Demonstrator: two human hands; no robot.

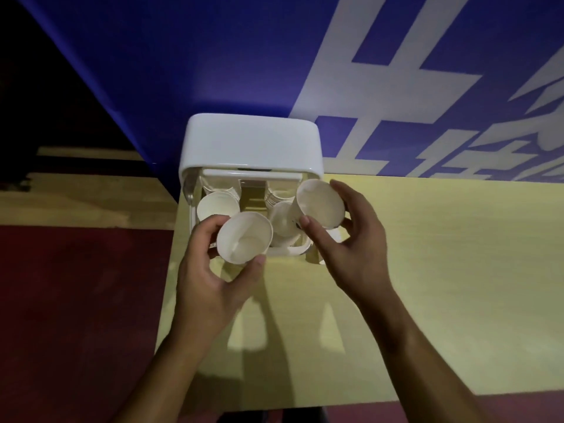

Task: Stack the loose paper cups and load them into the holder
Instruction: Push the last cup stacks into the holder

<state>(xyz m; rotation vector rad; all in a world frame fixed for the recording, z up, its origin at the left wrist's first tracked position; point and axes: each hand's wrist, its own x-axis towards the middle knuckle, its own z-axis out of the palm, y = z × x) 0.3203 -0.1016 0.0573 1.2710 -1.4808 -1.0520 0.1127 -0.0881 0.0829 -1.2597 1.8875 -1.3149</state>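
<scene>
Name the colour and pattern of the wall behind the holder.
Blue wall with large white lettering; head view.

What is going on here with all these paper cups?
A person holds a paper cup in each hand above a white holder on a yellow table. The left hand grips the nearer cup, the right hand the farther cup. Stacked cups already sit inside the holder; neither held cup is in yet.

both hands [213,270] [351,239] raised side by side, fingers curled, gripping.
</scene>
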